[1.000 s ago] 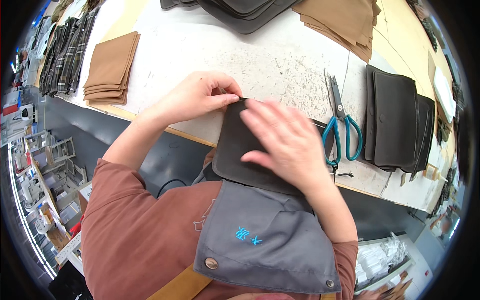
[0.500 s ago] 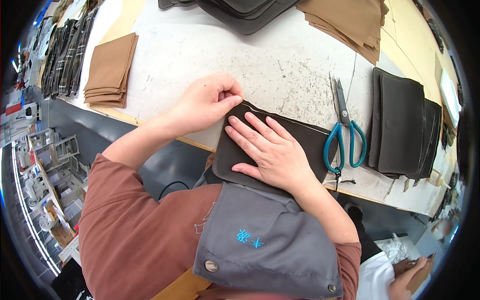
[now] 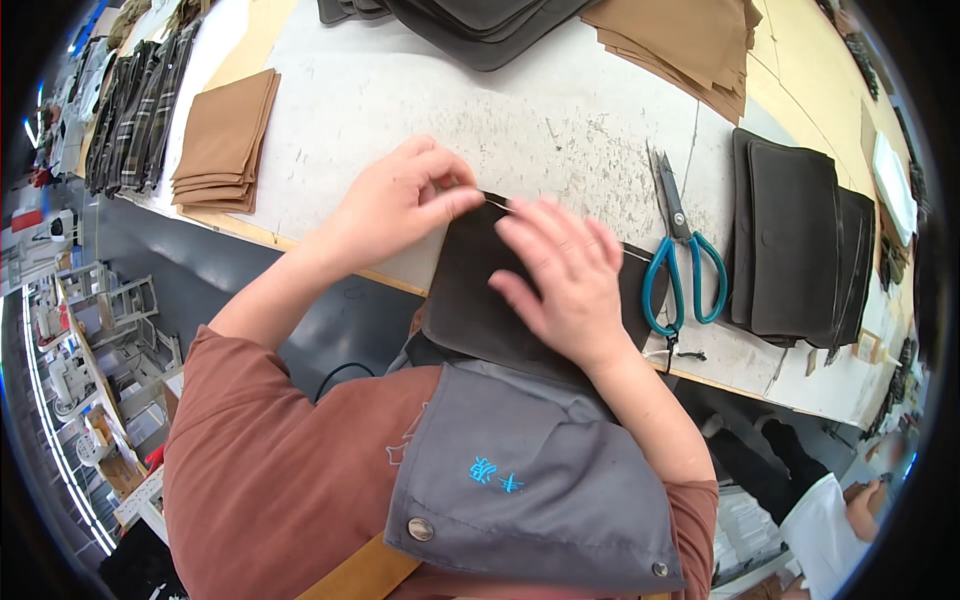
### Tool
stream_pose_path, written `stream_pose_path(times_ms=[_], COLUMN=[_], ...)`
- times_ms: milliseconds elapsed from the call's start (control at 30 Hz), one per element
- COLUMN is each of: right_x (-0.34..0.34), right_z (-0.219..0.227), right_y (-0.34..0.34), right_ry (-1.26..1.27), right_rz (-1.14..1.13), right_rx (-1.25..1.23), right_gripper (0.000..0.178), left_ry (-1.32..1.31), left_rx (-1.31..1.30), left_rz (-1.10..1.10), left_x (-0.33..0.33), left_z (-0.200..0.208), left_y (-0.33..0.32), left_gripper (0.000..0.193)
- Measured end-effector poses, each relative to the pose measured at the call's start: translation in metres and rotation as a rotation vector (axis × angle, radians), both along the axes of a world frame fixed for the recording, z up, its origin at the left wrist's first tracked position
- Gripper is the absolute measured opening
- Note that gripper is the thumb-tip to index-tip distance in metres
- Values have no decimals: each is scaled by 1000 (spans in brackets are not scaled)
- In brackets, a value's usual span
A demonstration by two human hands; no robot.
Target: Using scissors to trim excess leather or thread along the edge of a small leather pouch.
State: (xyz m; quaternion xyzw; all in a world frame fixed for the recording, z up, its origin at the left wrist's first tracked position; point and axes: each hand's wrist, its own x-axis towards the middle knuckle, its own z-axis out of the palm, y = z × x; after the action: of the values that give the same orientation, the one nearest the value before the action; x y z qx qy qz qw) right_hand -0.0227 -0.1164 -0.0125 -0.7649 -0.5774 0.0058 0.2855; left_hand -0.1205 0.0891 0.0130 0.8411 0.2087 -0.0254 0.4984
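A dark brown flat panel with rounded lower corners lies at the table's near edge, partly overhanging it toward my apron. Thumb and forefinger of my left hand pinch its upper left corner. Over the panel's upper middle is my right hand, slightly blurred, thumb apart from the bent fingers, fingertips by the top edge; whether they touch it I cannot tell. A pale line runs along that top edge. Just right of the panel rest scissors with teal handles, blades apart and pointing away.
Dark panels are stacked at the right, with another dark stack at the far middle. Brown pieces lie in piles at the left and far right. Plaid cloth sits far left. A person is at lower right.
My right hand has risen from lying flat on the panel, its fingers now bent near the top edge. The left hand keeps its pinch at the corner. The person at lower right has shifted.
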Motion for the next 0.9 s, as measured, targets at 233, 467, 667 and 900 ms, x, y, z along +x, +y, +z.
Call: stream_pose_path(times_ms=[233,467,667,900], right_x=[23,37,34,47], right_z=[13,36,51,63], right_y=[23,22,24,-10], right_ry=[129,1106,1395,609], right_rz=[-113,-222,-210,-341], right_rx=[18,101,314,278], right_gripper=[19,24,22,25], left_ry=[20,-134,-435,-205], left_rx=[-297,-1016,-962,-1286], left_rz=[14,87,-37,421], left_x=[-7,-21,-60,-54], left_z=[6,24,12,50], left_y=[-2,5,-58,-68], left_gripper=[14,52,78,34])
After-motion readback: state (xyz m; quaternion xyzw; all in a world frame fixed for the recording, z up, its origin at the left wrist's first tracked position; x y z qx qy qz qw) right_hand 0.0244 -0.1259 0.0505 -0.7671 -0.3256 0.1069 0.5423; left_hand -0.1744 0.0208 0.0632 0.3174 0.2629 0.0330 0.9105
